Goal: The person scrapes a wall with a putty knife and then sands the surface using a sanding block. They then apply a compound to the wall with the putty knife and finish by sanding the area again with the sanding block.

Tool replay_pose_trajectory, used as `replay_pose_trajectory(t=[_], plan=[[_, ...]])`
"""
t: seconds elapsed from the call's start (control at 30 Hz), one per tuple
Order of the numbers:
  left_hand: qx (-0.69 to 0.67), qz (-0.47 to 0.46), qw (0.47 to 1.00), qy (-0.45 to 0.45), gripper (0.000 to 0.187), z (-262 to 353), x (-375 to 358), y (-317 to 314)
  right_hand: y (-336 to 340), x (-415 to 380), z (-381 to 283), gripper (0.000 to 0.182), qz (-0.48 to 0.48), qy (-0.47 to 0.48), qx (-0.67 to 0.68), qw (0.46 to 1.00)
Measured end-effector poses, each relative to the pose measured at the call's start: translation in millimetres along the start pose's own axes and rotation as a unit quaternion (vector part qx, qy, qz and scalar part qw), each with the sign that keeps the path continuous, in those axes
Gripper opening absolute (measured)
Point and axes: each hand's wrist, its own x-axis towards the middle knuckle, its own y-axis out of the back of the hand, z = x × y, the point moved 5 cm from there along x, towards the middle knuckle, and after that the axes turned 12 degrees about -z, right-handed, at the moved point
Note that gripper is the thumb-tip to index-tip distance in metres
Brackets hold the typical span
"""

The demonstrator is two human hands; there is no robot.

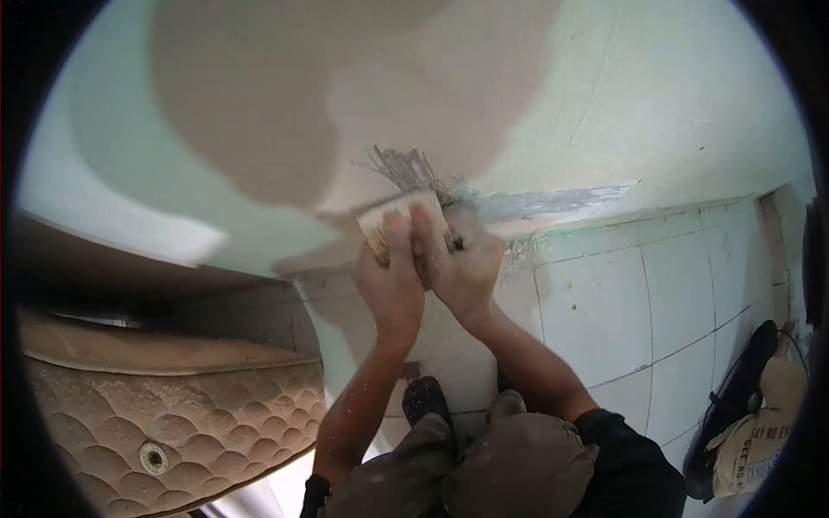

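Note:
Both of my hands are closed around a flat, pale scraper [402, 223] with brown stains. My left hand [390, 289] grips its left side and my right hand [466, 269] its right side, with the thumbs side by side on its face. The tool's far edge meets the lower part of the pale green wall [604, 129]. Just beyond that edge is a rough patch [406, 168] of dark grey streaks. To the right runs a long bared grey strip [553, 203]. The handle, if there is one, is hidden under my hands.
Loose flakes [522, 250] lie at the wall's foot on the white tiled floor [596, 302]. A brown quilted mattress [173, 423] stands at the left. On the right is a dark bag [734, 397] beside a printed beige cloth [751, 445]. My knees [518, 457] are bent close below my arms.

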Motion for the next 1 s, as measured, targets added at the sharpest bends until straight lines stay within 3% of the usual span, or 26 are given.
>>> replay_pose_trajectory(t=[0.07, 0.2, 0.27, 0.37, 0.47, 0.53, 0.6, 0.67, 0.73, 0.8, 0.83, 0.9, 1.0], plan=[[-0.042, -0.022, 0.999, 0.012, 0.041, -27, 3, -8, -1, 1, 10, 0.03, 0.016, 0.0, -0.008, 1.0], [0.002, -0.031, 0.999, 0.031, 0.04, 7, 11, 2, 5, 17, -23, 0.031, 0.02, 0.008, 0.013, 1.0], [-0.091, -0.055, 0.994, -0.011, 0.04, 12, 14, 2, 6, 20, -27, 0.031, 0.019, 0.003, 0.017, 1.0], [-0.034, -0.03, 0.998, 0.032, 0.04, -5, 3, -4, 6, 8, -7, 0.03, 0.022, -0.005, 0.017, 1.0], [-0.006, 0.021, 0.999, -0.042, 0.04, -17, 4, -11, 4, 6, 7, 0.028, -0.002, -0.021, -0.001, 1.0], [-0.011, 0.005, 1.0, -0.02, 0.039, -6, 8, -3, 4, 14, -6, 0.026, 0.013, 0.027, -0.026, 0.999], [-0.103, -0.033, 0.991, -0.079, 0.038, 27, 21, 3, 9, 36, -46, 0.025, 0.014, 0.041, 0.002, 0.999], [-0.122, -0.019, 0.99, -0.07, 0.037, 50, 24, 4, 14, 44, -62, 0.024, 0.017, 0.063, 0.028, 0.997], [-0.144, -0.001, 0.987, -0.064, 0.037, 48, 22, 3, 14, 42, -61, 0.023, -0.012, 0.025, 0.051, 0.998], [0.0, 0.035, 0.999, -0.022, 0.037, 14, 7, -3, 10, 16, -20, 0.024, -0.006, 0.009, 0.023, 1.0], [-0.001, 0.036, 0.999, -0.027, 0.037, -3, 2, -7, 9, 7, 0, 0.024, 0.002, -0.01, -0.001, 1.0], [-0.011, 0.012, 1.0, -0.003, 0.037, -31, -3, -16, 10, 4, 10, 0.024, -0.001, -0.015, 0.01, 1.0], [-0.022, -0.029, 0.998, 0.041, 0.041, 7, 7, -8, 11, 15, -8, 0.026, -0.002, -0.014, 0.007, 1.0]])
